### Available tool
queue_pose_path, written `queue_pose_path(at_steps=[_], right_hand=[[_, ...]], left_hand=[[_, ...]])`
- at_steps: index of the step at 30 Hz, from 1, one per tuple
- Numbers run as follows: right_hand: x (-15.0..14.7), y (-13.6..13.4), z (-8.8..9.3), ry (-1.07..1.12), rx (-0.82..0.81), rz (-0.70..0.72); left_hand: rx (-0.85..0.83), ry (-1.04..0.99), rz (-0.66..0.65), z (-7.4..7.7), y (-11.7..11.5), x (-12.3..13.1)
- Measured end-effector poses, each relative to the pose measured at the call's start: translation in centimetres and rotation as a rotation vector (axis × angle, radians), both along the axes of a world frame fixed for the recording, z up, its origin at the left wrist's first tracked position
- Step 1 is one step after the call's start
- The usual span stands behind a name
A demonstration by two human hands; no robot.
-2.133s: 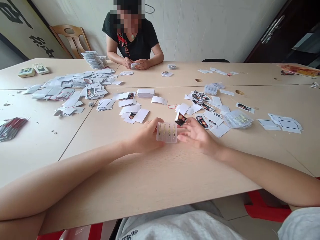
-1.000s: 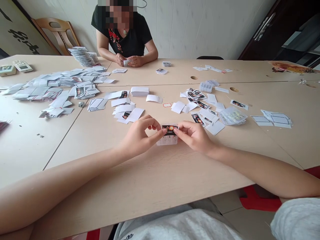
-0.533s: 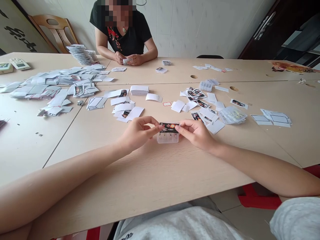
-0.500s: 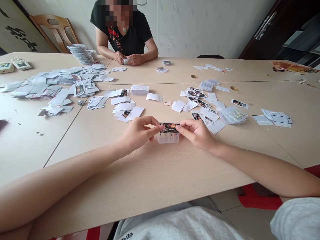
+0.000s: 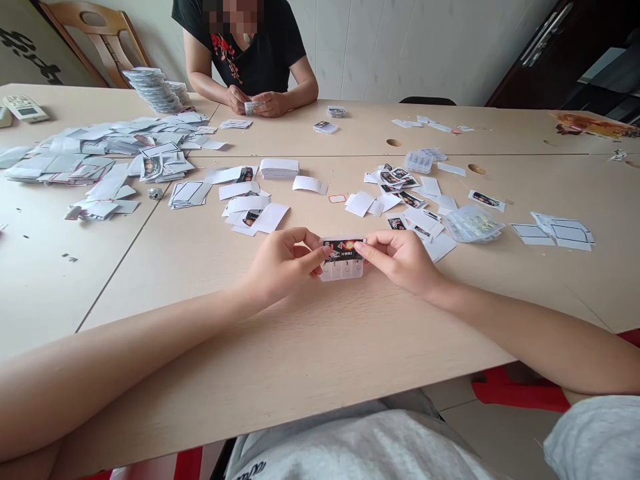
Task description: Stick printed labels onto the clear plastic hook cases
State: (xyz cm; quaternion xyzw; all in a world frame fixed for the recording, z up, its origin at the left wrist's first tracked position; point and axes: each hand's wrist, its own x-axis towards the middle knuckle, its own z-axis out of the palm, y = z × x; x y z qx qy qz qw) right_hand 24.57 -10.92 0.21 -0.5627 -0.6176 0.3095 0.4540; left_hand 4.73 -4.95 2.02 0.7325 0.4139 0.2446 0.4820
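Between my two hands is a small clear plastic box [image 5: 342,270] with compartments that hold tiny hook-like pieces. A black printed label [image 5: 344,249] with an orange burst lies across its upper part. My left hand [image 5: 293,263] pinches the box's left end, thumb on the label. At the other end my right hand [image 5: 400,259] grips it, its thumb pressed on the label's right corner. The fingers behind the box are mostly hidden. Just past my right hand lie loose printed labels and white paper slips [image 5: 423,223].
A bag of clear boxes [image 5: 473,223] lies to the right. White slips [image 5: 257,210] and a large heap of paper packets [image 5: 100,150] spread leftward, with stacked packs [image 5: 153,90] behind. Across the table [image 5: 280,360], a person [image 5: 250,60] holds a small item.
The view has tipped down slightly, so the far things sit higher. Both hands keep hold of the box, which now faces me a little more upright; the thumbs stay on the label.
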Motion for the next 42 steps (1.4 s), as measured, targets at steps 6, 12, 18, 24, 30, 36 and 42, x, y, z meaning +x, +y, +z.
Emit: queue_pose_path(at_steps=[6, 12, 18, 24, 30, 36, 42], right_hand=[[-0.2, 0.0, -0.1, -0.027, 0.032, -0.018], [-0.2, 0.0, -0.3, -0.088, 0.067, -0.041], [-0.3, -0.1, -0.2, -0.122, 0.071, -0.051], [-0.3, 0.0, -0.3, -0.137, 0.083, -0.052], [-0.4, 0.0, -0.2, -0.167, 0.098, -0.063], [-0.4, 0.0, -0.2, -0.154, 0.100, -0.062], [-0.4, 0.0, -0.3, -0.144, 0.102, -0.063]], left_hand=[[0.029, -0.031, 0.014, 0.0, -0.5, 0.4], [0.109, -0.026, 0.004, -0.4, -0.5, 0.6], [0.201, -0.044, 0.016, -0.8, -0.4, 0.7], [0.265, -0.034, 0.057, -0.9, -0.6, 0.9], [0.319, -0.020, 0.069, -0.9, -0.7, 1.1], [0.341, -0.022, 0.072, -1.1, -0.7, 1.2], [0.359, -0.025, 0.061, -1.1, -0.7, 1.1]])
